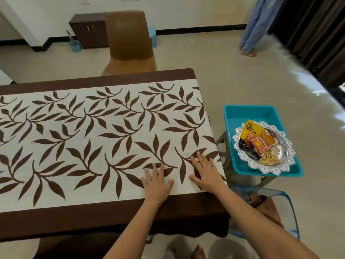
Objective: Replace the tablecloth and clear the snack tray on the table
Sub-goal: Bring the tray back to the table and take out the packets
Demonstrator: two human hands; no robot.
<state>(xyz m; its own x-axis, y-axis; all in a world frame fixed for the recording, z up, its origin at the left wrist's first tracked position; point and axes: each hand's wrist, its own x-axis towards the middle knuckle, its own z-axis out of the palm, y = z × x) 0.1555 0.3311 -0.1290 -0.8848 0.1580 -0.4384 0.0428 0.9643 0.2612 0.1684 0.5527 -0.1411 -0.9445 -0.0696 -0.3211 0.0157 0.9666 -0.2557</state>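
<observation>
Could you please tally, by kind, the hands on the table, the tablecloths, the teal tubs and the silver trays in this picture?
Hands: 2, the left hand and the right hand, both flat on the cloth
Tablecloth: 1
Teal tub: 1
Silver tray: 1
Total: 5

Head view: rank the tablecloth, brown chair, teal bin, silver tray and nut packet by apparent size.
1. tablecloth, by far.
2 and 3. teal bin and brown chair look close; the chair stands farther off, so I won't rank them.
4. silver tray, lying in the bin.
5. nut packet, on the tray.
</observation>
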